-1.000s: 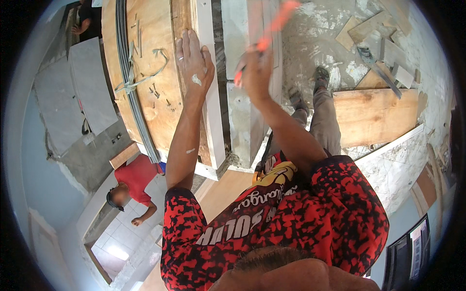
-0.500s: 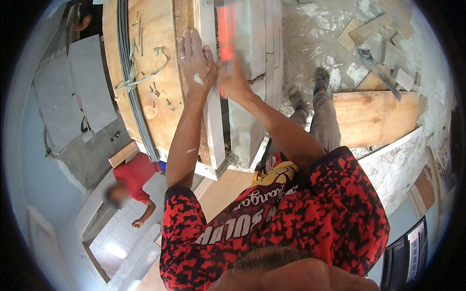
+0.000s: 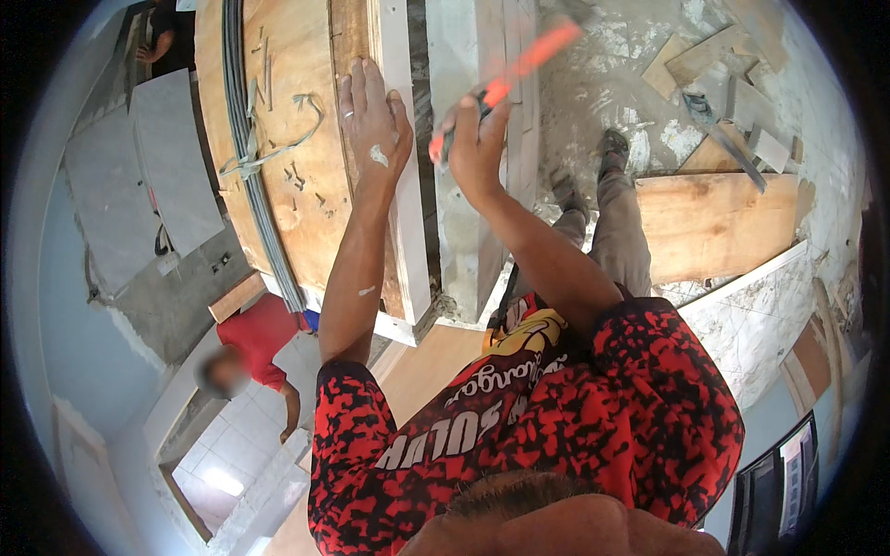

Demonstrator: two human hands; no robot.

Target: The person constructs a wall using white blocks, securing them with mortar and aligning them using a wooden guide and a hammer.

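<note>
My left hand (image 3: pixel 374 116) lies flat with fingers stretched along the edge of a wooden panel (image 3: pixel 311 199), beside its white-edged strip (image 3: pixel 405 199). Pale smears mark its back, and a ring shows on one finger. My right hand (image 3: pixel 477 153) is closed round the dark grip of a long red-orange tool (image 3: pixel 530 57), which tilts up and to the right over a grey concrete ledge (image 3: pixel 459 232). Motion blurs the tool, so its exact kind is unclear. A narrow dark gap separates the panel's white strip from the ledge.
Bundled grey strips (image 3: pixel 243 120) tied with cord and several loose screws or nails (image 3: pixel 295 174) lie on the panel. Plywood (image 3: pixel 718 227) and board scraps (image 3: pixel 700 65) cover the right floor. A person in red (image 3: pixel 260 343) is at lower left; another person's hand (image 3: pixel 153 46) shows top left.
My right hand has moved slightly right, away from the white strip. Its tool has swung from upright to slanting right. My left hand stays nearly in place. The person in red has lowered an arm.
</note>
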